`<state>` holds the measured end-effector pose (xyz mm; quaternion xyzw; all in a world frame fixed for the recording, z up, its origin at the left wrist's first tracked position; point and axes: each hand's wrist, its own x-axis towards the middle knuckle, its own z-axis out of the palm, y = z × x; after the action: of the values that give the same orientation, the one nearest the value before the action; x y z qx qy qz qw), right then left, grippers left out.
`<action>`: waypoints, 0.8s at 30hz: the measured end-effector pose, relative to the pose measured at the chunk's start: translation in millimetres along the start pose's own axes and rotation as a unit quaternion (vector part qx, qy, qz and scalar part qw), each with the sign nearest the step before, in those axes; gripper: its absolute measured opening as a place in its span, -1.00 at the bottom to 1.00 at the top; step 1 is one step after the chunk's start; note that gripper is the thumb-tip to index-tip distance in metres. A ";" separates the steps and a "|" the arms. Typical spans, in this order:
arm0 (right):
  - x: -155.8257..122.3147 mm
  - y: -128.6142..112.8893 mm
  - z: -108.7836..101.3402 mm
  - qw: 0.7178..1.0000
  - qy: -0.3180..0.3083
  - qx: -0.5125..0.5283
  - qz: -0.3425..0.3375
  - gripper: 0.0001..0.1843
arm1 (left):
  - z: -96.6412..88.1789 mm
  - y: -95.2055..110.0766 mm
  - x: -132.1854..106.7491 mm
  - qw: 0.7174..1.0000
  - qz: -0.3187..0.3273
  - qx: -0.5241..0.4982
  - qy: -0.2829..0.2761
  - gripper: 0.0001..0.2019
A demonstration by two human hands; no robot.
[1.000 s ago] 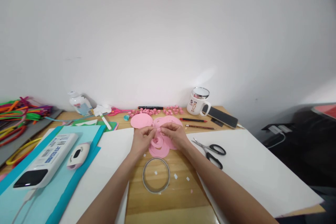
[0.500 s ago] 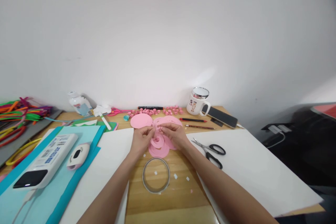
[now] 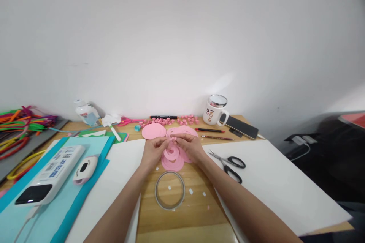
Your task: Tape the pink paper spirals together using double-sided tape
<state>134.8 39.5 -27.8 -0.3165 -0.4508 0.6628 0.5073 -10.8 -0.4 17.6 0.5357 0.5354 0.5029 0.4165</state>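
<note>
My left hand (image 3: 154, 150) and my right hand (image 3: 190, 145) meet over the middle of the table, fingertips pinched close together. Between them is a pink paper spiral strip (image 3: 172, 153), whose coils hang down below the fingers. Its upper end is partly hidden by my fingertips. Under and behind the hands lie more pink paper spirals (image 3: 174, 164), overlapping one another. A flat pink paper disc (image 3: 154, 131) rests just beyond my left hand. Nearer to me, a roll of tape (image 3: 170, 190) lies flat between my forearms.
Black-handled scissors (image 3: 232, 162) lie on white paper at right. Behind are a mug (image 3: 214, 111), a phone (image 3: 241, 127), a pencil (image 3: 217, 137) and small pink rolled pieces (image 3: 188, 120). At left, a white power bank (image 3: 49, 174) and cutter (image 3: 85, 169) sit on blue sheets.
Almost nothing differs. Both hands stay in the same place, with only a slight shift of the fingertips on the pink paper strip.
</note>
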 end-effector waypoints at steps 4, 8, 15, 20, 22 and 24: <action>0.6 1.6 -1.0 1.000 -0.003 0.013 -0.005 -0.71 | -1.1 -2.3 0.9 1.000 0.003 0.003 -0.002 -0.82; 0.6 1.9 -2.1 1.000 0.004 0.026 0.006 -0.75 | -1.3 -2.2 0.5 1.000 0.006 0.008 -0.014 -0.82; -0.6 0.1 -1.4 1.000 0.020 0.001 -0.004 -0.79 | -0.3 1.1 -0.8 1.000 0.005 0.008 -0.021 -0.83; 0.2 0.6 -0.5 1.000 0.018 0.007 0.000 -0.77 | -1.3 -3.0 0.7 1.000 0.010 0.013 -0.011 -0.82; 0.3 0.6 -0.3 1.000 0.003 0.006 0.000 -0.73 | -1.4 -5.1 1.5 1.000 0.009 0.010 -0.003 -0.83; 0.2 0.4 -0.3 1.000 -0.006 0.009 0.000 -0.73 | -1.6 -6.5 2.1 1.000 0.007 0.008 -0.001 -0.83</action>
<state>134.8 39.7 -28.3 -0.3074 -0.4480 0.6688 0.5074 -13.5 2.1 11.6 0.5432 0.5349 0.5009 0.4097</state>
